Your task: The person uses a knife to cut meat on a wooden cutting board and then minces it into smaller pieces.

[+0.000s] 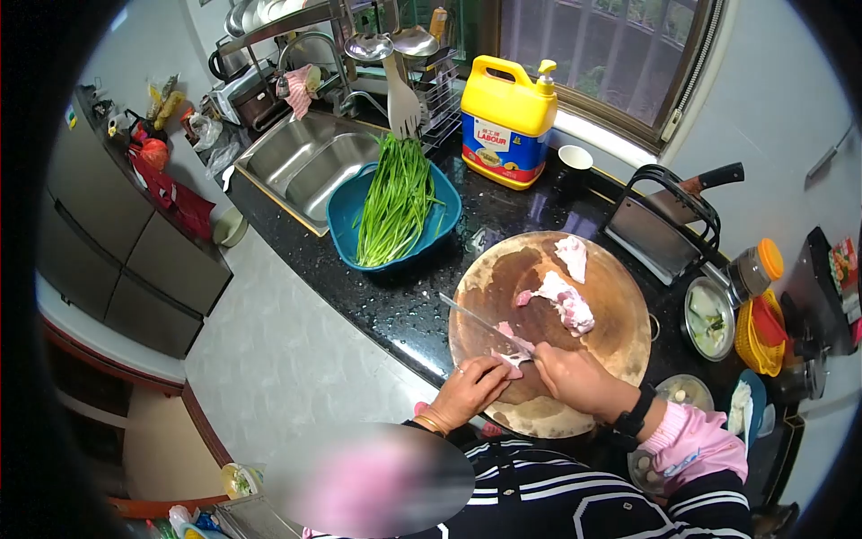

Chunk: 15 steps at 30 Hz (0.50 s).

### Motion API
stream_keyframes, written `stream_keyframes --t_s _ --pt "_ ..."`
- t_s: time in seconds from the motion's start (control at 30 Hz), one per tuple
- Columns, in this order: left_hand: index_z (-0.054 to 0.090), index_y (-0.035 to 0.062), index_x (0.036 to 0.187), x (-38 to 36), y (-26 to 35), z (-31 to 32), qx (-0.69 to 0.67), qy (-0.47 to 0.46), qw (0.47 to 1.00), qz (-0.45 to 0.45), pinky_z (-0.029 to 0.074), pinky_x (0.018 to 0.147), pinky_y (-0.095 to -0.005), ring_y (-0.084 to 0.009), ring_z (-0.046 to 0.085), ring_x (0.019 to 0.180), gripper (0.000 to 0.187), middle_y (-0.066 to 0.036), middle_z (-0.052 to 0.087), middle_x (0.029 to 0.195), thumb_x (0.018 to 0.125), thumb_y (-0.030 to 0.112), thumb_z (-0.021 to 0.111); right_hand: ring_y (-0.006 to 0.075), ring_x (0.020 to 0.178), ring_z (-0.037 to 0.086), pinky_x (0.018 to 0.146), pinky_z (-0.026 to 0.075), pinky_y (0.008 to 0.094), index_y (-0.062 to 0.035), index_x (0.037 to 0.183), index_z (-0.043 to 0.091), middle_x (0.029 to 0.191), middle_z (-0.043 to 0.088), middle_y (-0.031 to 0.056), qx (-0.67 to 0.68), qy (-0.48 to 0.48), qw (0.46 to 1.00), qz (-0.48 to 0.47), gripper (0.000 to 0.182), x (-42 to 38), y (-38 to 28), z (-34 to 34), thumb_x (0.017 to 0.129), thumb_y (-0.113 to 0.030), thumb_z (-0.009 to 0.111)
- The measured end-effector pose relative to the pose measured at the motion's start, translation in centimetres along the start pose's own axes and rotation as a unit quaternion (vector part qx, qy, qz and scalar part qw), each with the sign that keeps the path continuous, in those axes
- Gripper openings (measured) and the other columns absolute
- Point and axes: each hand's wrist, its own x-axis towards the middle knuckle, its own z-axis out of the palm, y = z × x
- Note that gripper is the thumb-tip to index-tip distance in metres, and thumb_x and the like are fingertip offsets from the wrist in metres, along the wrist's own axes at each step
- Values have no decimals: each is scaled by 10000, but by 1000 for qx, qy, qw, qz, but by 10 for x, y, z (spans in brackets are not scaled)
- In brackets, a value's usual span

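Observation:
A round wooden chopping board lies on the dark counter. My right hand is closed around the handle of a knife, its blade slanting up and to the left across the board's near left part. Bent over a piece of raw meat at the board's near edge, my left hand pins it close to the blade. Small pink meat bits lie right by the blade. Farther back on the board rest a larger pale-pink chunk of meat and a whitish piece.
Left of the board stands a blue basin heaped with long green stalks. Behind are a yellow detergent jug, a white cup and a rack with a cleaver. A steel bowl sits at right, the sink far left.

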Motion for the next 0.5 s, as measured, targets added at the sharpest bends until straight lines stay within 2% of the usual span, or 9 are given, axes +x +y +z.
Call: stream_keyframes --t_s 0.07,0.23,0.3,0.33,0.4,0.43,0.5 --pt "634 40 1116 -5 -9 7 -18 -27 999 34 505 813 -354 -288 619 936 337 -113 615 1048 798 74 742 422 692 630 598 506 490 -21 971 497 721 613 226 -16 53 998 -32 114 -14 6 3 944 -124 537" --pt "629 50 1069 -3 -6 9 23 -50 998 8 509 770 -356 -276 617 862 335 -97 612 983 763 85 761 422 717 631 594 499 486 -10 981 502 744 607 231 7 109 994 -17 113 -7 6 0 938 -106 546" --pt "627 64 1037 -4 -3 6 32 -40 999 -8 507 741 -361 -270 612 843 336 -91 608 957 730 79 761 438 695 626 591 491 496 9 1008 503 741 607 253 37 184 982 -15 138 0 8 3 934 -98 548" --pt "627 64 1037 -5 -2 4 34 -38 999 -9 507 741 -361 -270 612 843 336 -91 608 957 730 79 761 438 695 626 591 491 496 9 1008 503 741 607 253 37 184 982 -18 138 2 6 1 934 -98 548" --pt "628 73 1027 -7 3 1 28 -19 999 -26 507 735 -357 -269 613 844 344 -94 605 955 709 80 758 456 672 619 591 487 509 30 1050 498 728 605 277 44 212 975 41 182 3 5 -8 930 -95 552" --pt "628 73 1027 -8 3 0 28 -19 999 -26 507 735 -357 -269 613 844 344 -94 605 955 709 80 758 459 652 618 577 483 515 46 1097 489 706 599 289 33 219 975 31 229 3 7 -10 930 -98 549" --pt "622 84 1009 -11 3 -4 21 0 1000 -23 493 739 -370 -276 585 823 268 -80 577 928 759 100 717 456 648 620 562 491 512 24 1042 466 682 600 267 32 182 983 20 178 -5 6 -14 948 -116 525"
